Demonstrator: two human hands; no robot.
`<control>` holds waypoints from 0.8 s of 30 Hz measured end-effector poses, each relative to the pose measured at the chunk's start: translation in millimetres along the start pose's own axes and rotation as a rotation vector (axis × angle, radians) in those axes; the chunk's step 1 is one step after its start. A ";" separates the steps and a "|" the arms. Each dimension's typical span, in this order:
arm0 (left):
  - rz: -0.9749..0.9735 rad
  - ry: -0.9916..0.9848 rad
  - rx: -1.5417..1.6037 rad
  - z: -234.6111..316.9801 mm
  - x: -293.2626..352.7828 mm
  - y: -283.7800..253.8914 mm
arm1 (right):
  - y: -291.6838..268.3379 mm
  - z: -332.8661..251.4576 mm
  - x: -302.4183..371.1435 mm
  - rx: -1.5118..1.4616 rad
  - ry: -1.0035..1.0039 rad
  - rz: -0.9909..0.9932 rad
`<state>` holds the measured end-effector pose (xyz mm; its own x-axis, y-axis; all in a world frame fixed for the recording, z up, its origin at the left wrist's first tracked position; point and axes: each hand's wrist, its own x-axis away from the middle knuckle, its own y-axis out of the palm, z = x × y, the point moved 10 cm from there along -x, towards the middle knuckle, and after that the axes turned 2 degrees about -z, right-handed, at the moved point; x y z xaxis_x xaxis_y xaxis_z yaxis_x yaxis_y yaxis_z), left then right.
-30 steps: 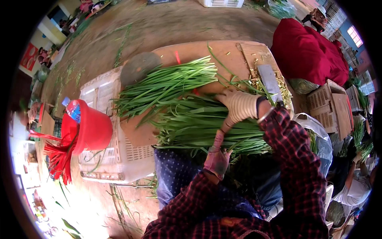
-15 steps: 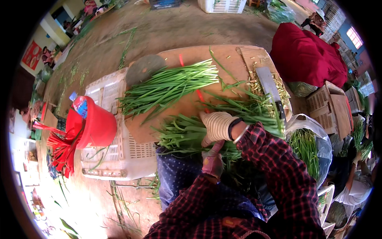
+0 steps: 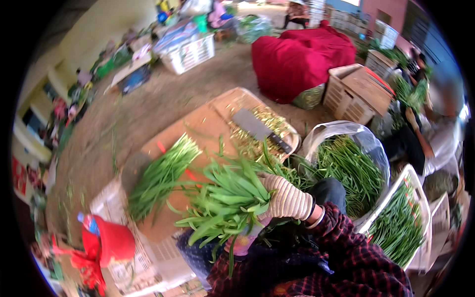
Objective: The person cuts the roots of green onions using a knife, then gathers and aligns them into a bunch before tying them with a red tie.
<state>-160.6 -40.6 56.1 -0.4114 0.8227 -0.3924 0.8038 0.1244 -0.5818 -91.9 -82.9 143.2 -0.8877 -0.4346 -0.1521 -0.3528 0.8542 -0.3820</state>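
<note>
You held a bunch of green leafy stalks (image 3: 222,205) above the near edge of the wooden board (image 3: 208,123), your gloved right hand (image 3: 287,200) clenched around its stems. The fanned leaves hung loose, so some could have slipped out and dropped. Your left hand (image 3: 242,242) sat beneath the bunch, mostly hidden; I couldn't tell its grip. The cleaver (image 3: 260,128) lay at the board's far right corner.

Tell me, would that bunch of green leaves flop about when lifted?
Probably floppy: in the bunch of green leaves held by the right hand, loose tips already droop downward. It looks light, since one gloved hand seems to lift it. Unbound stalks could likely slide out.
</note>
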 end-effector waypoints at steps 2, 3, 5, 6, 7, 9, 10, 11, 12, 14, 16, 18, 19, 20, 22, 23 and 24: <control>0.033 -0.449 1.327 -78.9 -33.9 -18.7 | -22.8 -18.2 4.3 -0.315 -0.010 0.033; 0.049 -0.500 1.551 -98.5 -43.2 -26.0 | -35.3 -33.3 3.2 -0.405 -0.059 0.113; 0.124 -0.580 1.932 -123.4 -63.8 -30.7 | -67.8 -67.1 5.2 -0.083 -0.175 0.259; 0.187 -0.632 2.025 -147.6 -65.6 -37.0 | -68.2 -84.8 -3.4 -0.157 -0.221 0.276; 0.277 -0.653 2.064 -157.0 -74.0 -35.5 | -76.9 -86.6 -2.5 -0.204 -0.224 0.320; 0.271 -0.528 2.094 -172.6 -102.6 -40.6 | -92.9 -91.1 -7.7 -0.504 -0.211 0.343; 0.163 -0.572 2.014 -186.8 -103.1 -32.2 | -100.5 -101.5 -20.4 -0.340 -0.321 0.398; 0.048 -0.611 1.961 -192.2 -104.6 -17.4 | -108.8 -103.4 -27.9 -0.163 -0.399 0.461; 0.102 -0.567 1.849 -214.6 -102.6 -19.5 | -106.2 -109.1 -40.2 -0.226 -0.364 0.423; 0.233 -0.507 1.786 -240.6 -108.0 -30.7 | -105.5 -120.8 -55.7 -0.270 -0.316 0.380; 0.374 -0.482 1.751 -264.7 -112.5 -33.6 | -102.3 -128.8 -64.2 -0.251 -0.347 0.385; 0.149 -0.447 1.728 -258.3 -98.1 12.6 | -93.2 -108.4 -79.9 -0.429 -0.406 0.379; 0.033 -0.439 1.698 -251.0 -83.2 40.6 | -81.2 -91.5 -93.7 -0.621 -0.441 0.345; -0.125 -0.478 1.728 -234.3 -73.3 67.3 | -71.2 -78.9 -95.0 -0.735 -0.440 0.335; -0.160 -0.719 2.197 -202.8 -59.5 110.8 | -58.4 -1.9 -122.1 -0.816 -0.344 0.287; -0.121 -0.699 2.194 -203.8 -60.1 112.6 | -59.9 3.6 -128.9 -0.758 -0.324 0.270; -0.080 -0.689 2.188 -205.8 -59.1 111.4 | -58.4 0.6 -135.0 -0.703 -0.303 0.246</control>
<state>41.7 38.8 161.1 -0.8253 0.5412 -0.1614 -0.5415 -0.8394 -0.0457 48.7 -74.3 185.4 -0.8809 -0.1831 -0.4365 -0.3510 0.8714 0.3427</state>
